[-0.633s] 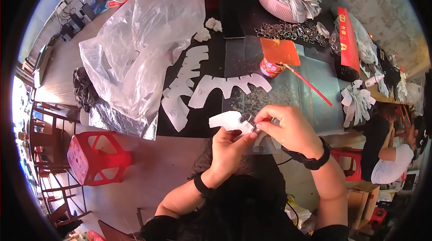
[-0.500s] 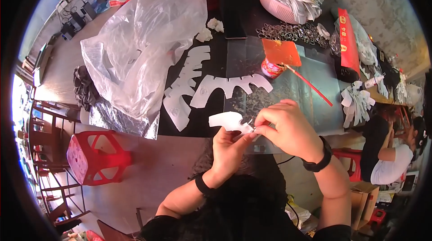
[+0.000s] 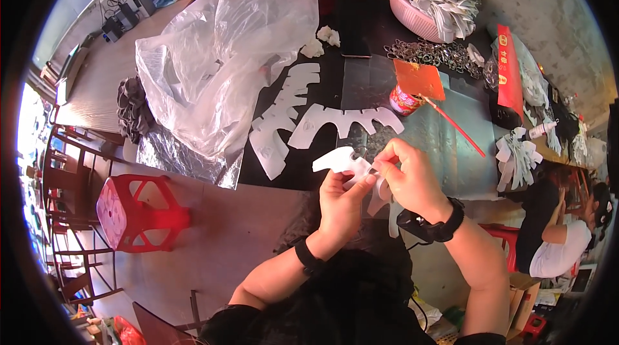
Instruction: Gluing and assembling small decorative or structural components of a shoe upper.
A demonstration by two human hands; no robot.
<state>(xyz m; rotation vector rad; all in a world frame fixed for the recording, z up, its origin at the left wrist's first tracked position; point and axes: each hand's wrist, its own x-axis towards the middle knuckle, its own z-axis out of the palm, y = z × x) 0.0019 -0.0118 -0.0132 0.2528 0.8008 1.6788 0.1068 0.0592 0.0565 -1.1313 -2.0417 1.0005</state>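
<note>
A white toothed strip is held in front of me above the table's near edge, one rounded end pointing left. My left hand pinches it from below, thumb on top. My right hand has its thumb and forefinger closed at the strip's toothed edge; a small dark metal ring seems to sit there. More of the white material hangs below the right hand. On the black tabletop just beyond lie two more strips, one slanting and one arched.
An open tin bears an orange card and a red-handled brush. Behind are metal rings and a pink basket of white pieces. A clear plastic bag covers the left. A red stool and a seated person flank me.
The whole view has shifted, so the table appears further right. The strip in my hands has tilted, and its hanging part now shows below my right hand. Both hands keep their pinch.
</note>
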